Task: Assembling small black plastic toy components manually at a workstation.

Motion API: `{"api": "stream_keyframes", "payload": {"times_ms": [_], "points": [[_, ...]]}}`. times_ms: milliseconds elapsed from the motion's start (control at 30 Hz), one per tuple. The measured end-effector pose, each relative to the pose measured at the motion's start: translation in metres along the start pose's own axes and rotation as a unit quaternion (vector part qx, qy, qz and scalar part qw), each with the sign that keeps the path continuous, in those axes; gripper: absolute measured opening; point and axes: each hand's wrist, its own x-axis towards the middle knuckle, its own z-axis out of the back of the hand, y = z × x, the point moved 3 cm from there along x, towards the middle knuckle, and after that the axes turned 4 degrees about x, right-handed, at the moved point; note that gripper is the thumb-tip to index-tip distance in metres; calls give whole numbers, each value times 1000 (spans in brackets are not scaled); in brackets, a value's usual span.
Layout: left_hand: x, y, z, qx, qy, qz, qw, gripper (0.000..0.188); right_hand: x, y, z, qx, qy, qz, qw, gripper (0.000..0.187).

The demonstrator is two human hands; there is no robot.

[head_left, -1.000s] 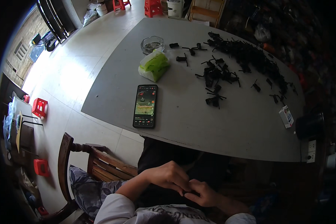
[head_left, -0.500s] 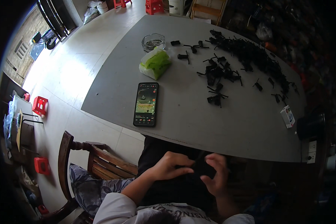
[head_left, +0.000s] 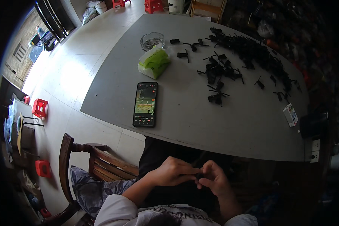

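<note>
Over my lap, just off the table's near edge, my two hands meet at the fingertips. My left hand (head_left: pixel 175 171) is closed in a pinch on a small black part (head_left: pixel 200 176), which is mostly hidden by fingers. The fingers of my right hand (head_left: pixel 215 179) curl round the same part from the other side. On the table lie several loose black parts with thin rods (head_left: pixel 218 67), their exact kind too small and dark to make out. A larger heap of similar black parts (head_left: pixel 252 52) stretches along the far right side.
A grey table (head_left: pixel 177 116) spans the view. On it are a phone with a lit screen (head_left: pixel 145 104), a green-and-white packet (head_left: pixel 154 63), a glass ashtray (head_left: pixel 152 40) and a small white box (head_left: pixel 290 115). A wooden chair (head_left: pixel 113 164) stands left; red stools (head_left: pixel 40 108) are on the floor.
My right hand has moved left and its fingers have closed in on the black part. Both hands are now touching around it. The phone's picture has changed.
</note>
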Motion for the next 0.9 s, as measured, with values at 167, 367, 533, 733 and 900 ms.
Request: {"api": "stream_keyframes", "payload": {"times_ms": [167,367,533,733,900], "points": [[1,-6,-1,76,-32,7,997,31,6,-4,-5,103,-62,57,991,21],[3,-6,-6,135,-19,-48,990,32,11,-17,11,197,-20,26,980,18],[-16,22,-14,-179,-162,80,967,23,38,25,3,-107,14,57,992,18],[-30,50,-31,-666,-209,207,686,19,128,91,35,-732,-290,288,544,28],[-33,55,-39,-662,-195,223,689,27,161,103,65,-840,-276,302,357,20]]}}
